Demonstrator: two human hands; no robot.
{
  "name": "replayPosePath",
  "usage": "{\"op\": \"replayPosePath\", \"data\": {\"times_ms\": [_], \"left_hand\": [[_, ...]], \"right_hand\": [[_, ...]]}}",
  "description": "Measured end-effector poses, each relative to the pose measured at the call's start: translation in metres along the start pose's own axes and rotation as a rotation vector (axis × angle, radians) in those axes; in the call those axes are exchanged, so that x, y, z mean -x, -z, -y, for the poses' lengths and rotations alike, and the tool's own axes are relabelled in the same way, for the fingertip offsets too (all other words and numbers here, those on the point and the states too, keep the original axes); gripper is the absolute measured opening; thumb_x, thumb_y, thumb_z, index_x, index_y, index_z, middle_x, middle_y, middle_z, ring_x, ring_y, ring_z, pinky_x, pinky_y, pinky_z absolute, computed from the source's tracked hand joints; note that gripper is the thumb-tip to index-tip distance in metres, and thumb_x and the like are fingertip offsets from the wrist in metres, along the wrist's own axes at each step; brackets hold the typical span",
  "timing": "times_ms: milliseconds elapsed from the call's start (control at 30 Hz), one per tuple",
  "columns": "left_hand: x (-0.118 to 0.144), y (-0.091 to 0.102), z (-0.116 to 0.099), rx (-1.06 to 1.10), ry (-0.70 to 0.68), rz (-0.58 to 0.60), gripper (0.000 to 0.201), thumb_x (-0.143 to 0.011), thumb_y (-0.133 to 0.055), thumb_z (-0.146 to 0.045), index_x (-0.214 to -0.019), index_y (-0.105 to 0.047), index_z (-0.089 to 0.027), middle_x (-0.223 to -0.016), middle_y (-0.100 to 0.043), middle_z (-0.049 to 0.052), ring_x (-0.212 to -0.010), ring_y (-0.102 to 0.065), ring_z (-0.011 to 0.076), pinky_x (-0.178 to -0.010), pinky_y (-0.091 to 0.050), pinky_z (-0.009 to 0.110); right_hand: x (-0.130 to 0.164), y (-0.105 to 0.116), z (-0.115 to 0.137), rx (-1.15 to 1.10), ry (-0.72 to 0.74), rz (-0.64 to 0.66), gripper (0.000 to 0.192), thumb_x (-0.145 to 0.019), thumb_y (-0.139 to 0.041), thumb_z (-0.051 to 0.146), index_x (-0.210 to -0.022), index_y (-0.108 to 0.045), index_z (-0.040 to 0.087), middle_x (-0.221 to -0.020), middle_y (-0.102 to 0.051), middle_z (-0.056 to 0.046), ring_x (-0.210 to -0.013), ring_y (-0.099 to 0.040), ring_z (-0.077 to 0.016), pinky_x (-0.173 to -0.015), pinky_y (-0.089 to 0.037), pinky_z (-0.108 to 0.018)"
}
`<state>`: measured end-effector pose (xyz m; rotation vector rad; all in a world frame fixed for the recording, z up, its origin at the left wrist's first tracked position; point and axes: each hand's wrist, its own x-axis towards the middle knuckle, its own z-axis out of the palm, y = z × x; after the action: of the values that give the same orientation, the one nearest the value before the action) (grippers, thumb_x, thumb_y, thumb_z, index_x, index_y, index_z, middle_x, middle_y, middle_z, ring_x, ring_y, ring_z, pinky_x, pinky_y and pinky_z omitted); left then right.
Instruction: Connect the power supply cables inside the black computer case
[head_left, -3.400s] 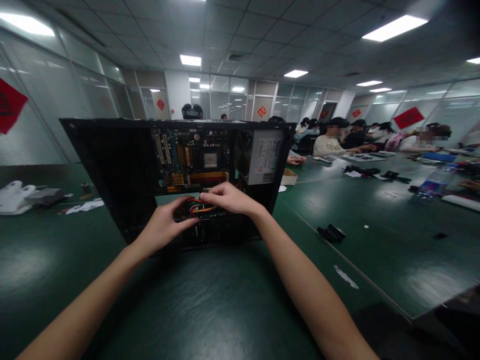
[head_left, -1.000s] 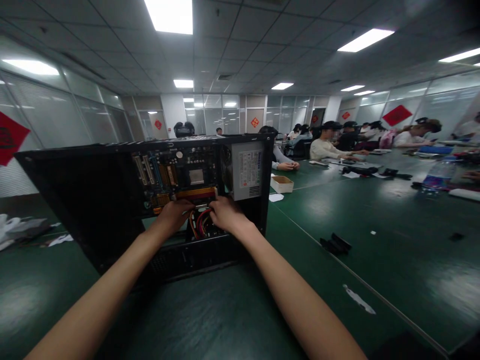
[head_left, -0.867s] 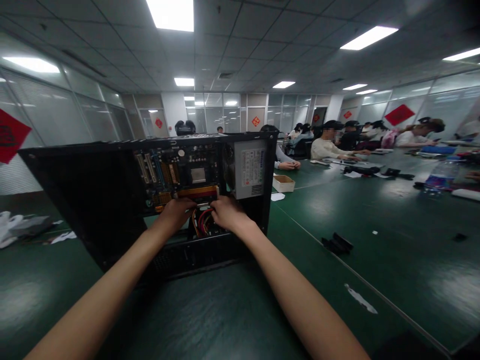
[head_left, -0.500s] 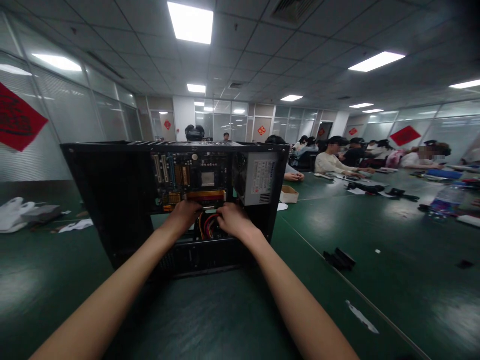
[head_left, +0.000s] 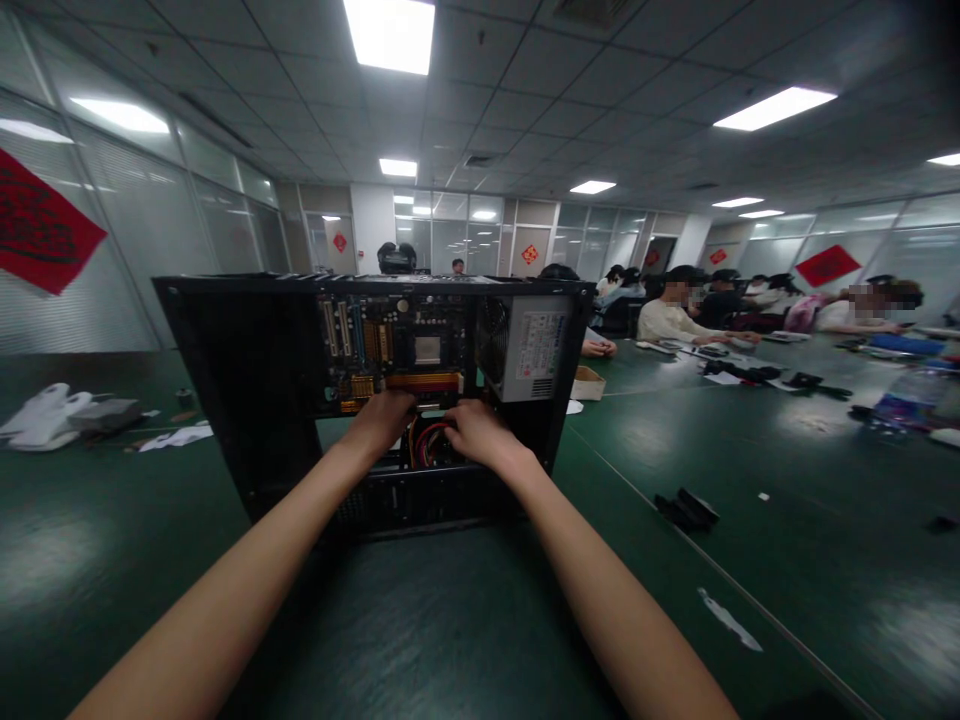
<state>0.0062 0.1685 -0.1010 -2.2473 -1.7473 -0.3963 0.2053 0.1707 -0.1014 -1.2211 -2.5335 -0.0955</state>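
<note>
In front of me on the green table stands an open black computer case (head_left: 450,505). Inside it show a motherboard (head_left: 401,345) with a bare square chip or socket, orange memory slots (head_left: 424,383), and a grey power supply (head_left: 534,350) at the upper right. My left hand (head_left: 386,415) reaches in below the memory slots, fingers curled, their tips hidden. Close to its right, my right hand (head_left: 480,428) bends its fingers toward the same lower board edge. Whatever they grip is too dark to make out. Red and yellow cables (head_left: 430,442) hang between the two hands.
Right of the case lie black plastic parts (head_left: 686,508), a white strip (head_left: 729,620) and a small open box (head_left: 587,383). A water bottle (head_left: 907,400) stands farther right. White bags (head_left: 45,415) and a grey block (head_left: 109,415) lie left. Several people sit at the far tables.
The view has shifted a little, so the case and both hands appear slightly farther right and higher. Both hands keep their place at the lower edge of the motherboard.
</note>
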Motion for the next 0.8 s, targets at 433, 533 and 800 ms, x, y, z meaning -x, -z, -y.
{"op": "replayPosePath", "data": {"times_ms": [433,533,800], "left_hand": [[-0.002,0.005,-0.001,-0.035,0.146,0.075,0.022,-0.089,-0.058,-0.029,-0.101,-0.075,-0.02,-0.1,-0.075,0.012,-0.095,-0.07,0.027,-0.077,-0.049,0.031],[0.0,0.006,-0.002,-0.015,0.159,0.073,0.022,-0.089,-0.058,-0.028,-0.1,-0.075,-0.021,-0.1,-0.075,0.012,-0.094,-0.07,0.0257,-0.076,-0.049,0.03],[0.006,0.01,0.0,0.055,0.149,0.038,0.019,-0.089,-0.058,-0.024,-0.093,-0.075,-0.018,-0.095,-0.075,0.01,-0.09,-0.069,0.0224,-0.072,-0.045,0.027]], "right_hand": [[-0.001,-0.003,-0.003,-0.056,0.094,-0.065,0.024,-0.088,-0.059,0.018,-0.11,-0.068,0.014,-0.109,-0.062,-0.01,-0.102,-0.06,-0.0201,-0.088,-0.044,-0.027],[0.001,-0.001,-0.001,-0.053,0.142,-0.081,0.026,-0.089,-0.056,0.014,-0.113,-0.066,0.014,-0.113,-0.06,-0.01,-0.105,-0.059,-0.02,-0.089,-0.044,-0.028],[-0.019,-0.004,-0.004,0.001,0.316,-0.081,0.029,-0.094,-0.048,0.012,-0.119,-0.063,0.017,-0.116,-0.057,-0.01,-0.1,-0.061,-0.0184,-0.083,-0.045,-0.027]]}}
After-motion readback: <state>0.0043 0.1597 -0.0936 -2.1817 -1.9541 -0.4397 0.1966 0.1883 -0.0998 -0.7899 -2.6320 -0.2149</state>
